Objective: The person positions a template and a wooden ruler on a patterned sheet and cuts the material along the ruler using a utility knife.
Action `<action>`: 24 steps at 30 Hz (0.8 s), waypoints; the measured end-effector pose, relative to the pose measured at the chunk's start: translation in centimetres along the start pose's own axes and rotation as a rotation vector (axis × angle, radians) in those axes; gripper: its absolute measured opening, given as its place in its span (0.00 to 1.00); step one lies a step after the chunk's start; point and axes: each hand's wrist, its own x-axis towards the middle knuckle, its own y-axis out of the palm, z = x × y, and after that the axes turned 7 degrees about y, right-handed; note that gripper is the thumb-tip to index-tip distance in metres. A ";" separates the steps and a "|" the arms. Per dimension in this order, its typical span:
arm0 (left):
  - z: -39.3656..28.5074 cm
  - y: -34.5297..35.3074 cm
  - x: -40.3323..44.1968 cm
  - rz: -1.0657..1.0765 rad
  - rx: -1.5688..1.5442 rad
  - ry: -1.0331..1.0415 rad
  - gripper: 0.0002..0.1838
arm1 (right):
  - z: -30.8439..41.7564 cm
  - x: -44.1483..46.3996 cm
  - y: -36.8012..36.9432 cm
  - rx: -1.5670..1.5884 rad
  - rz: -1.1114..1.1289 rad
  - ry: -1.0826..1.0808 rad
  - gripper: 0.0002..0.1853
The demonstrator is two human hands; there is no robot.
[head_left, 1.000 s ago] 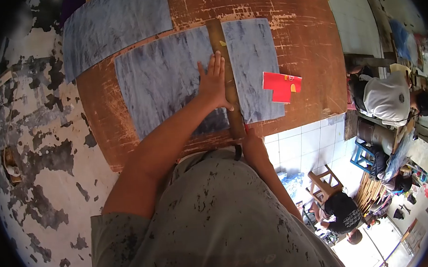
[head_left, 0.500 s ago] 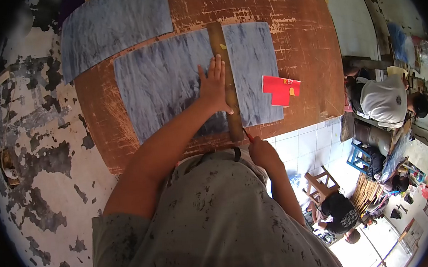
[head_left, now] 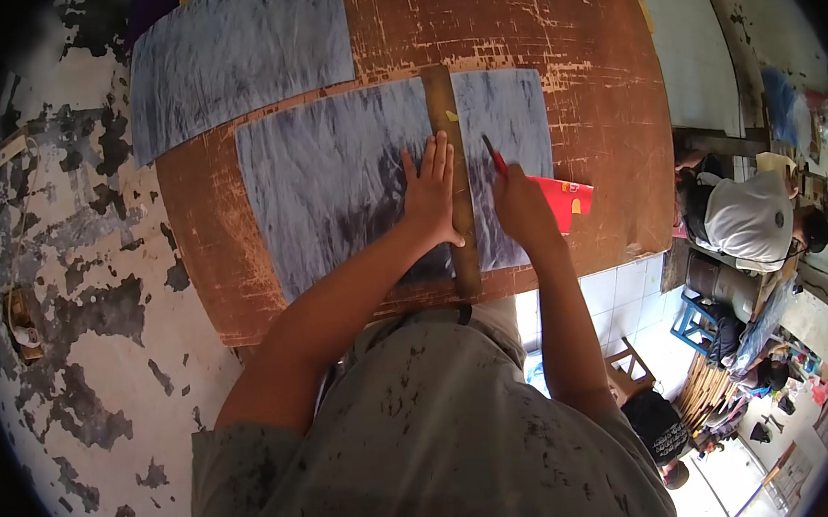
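Note:
My left hand (head_left: 430, 202) lies flat with its fingers spread, partly on a grey-blue streaked sheet (head_left: 322, 183) and partly on a long, worn brown ruler (head_left: 464, 212). The ruler crosses the sheet, its near end reaching past the sheet's edge by my waist. My right hand (head_left: 527, 214) is closed around a red-handled knife (head_left: 498, 162), its thin dark blade pointing away from me. The knife is over the strip of sheet right of the ruler, apart from the ruler's edge. Part of a red paper piece (head_left: 573, 205) is hidden behind my right hand.
A second streaked sheet (head_left: 237, 64) lies at the far left of the scratched brown table (head_left: 605, 111). To the right, one person in a white shirt (head_left: 749, 222) and another in dark clothes (head_left: 658, 424) are near stools. A peeling wall-like surface (head_left: 83, 330) is at left.
My right hand has moved from the table's near edge up over the sheet with the knife, now beside the red paper. My left hand stays on the ruler. The whole view has shifted slightly.

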 end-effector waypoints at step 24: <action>-0.1 0.3 0.2 0.031 0.023 -0.001 0.92 | 7.3 13.4 3.8 -0.170 0.031 -0.086 0.19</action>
